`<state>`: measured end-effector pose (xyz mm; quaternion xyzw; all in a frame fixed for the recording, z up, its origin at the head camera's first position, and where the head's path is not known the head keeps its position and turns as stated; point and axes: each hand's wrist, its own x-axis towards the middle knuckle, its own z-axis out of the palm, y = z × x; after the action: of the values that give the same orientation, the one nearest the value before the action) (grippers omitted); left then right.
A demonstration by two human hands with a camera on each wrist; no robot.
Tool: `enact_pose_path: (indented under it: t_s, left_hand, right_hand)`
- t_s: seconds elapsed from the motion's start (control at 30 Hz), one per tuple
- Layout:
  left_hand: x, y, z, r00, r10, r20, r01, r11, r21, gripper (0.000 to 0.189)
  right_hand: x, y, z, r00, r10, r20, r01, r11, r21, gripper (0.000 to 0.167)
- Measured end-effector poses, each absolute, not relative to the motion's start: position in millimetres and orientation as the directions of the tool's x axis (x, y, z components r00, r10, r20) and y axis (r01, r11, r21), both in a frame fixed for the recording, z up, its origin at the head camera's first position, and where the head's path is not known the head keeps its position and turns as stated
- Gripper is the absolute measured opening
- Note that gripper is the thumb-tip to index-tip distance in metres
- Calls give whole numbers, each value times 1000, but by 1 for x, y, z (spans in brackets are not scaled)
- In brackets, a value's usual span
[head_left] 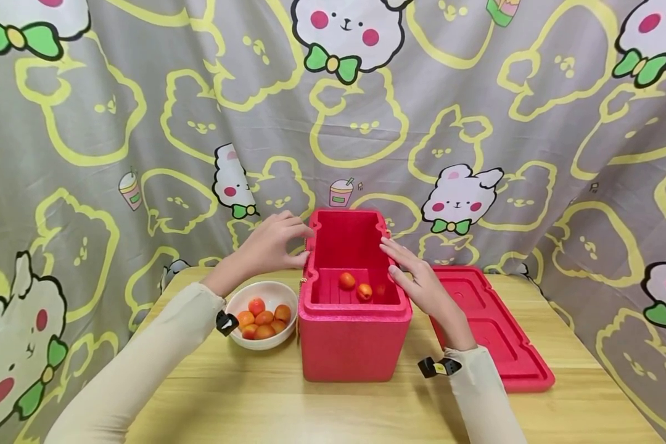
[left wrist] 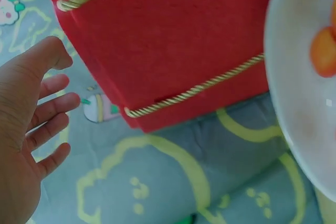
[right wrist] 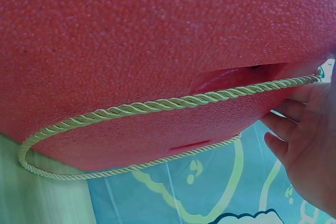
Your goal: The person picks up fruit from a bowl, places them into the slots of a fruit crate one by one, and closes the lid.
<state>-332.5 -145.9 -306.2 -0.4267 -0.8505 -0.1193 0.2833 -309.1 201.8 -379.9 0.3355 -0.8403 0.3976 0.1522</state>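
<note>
A white bowl point(head_left: 272, 293) of orange fruit sat on the surface point(head_left: 255, 401), left of the red box point(head_left: 355, 336). The left hand point(head_left: 269, 246) hovered by the box's left rim, its grip open. Fruit point(head_left: 355, 285) lay inside. The right hand point(head_left: 422, 283), fingers straight, flanked the right rim, with the red lid point(head_left: 505, 345) beyond.

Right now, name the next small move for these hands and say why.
Probably the left hand should drop to the white bowl for another fruit: both hands are open beside the red box, which holds only a few fruits, while several fill the bowl.
</note>
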Motion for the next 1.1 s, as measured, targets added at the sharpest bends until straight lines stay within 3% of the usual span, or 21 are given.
enact_pose_path:
  t_s: [0.27, 0.63, 1.1]
  left_hand:
    - [-336, -173, -336, -578, 637, 510, 759, 649, 50, 29]
    - [-331, -185, -383, -690, 673, 265, 718, 684, 133, 30]
    - [-329, -194, -407, -705, 689, 169, 709, 688, 154, 37]
  right_hand:
    - [-310, 201, -380, -724, -445, 528, -690, 453, -564, 55]
    - [-311, 202, -379, -725, -449, 523, -689, 454, -565, 55]
    - [-311, 202, -379, -724, -450, 523, -689, 449, -569, 56]
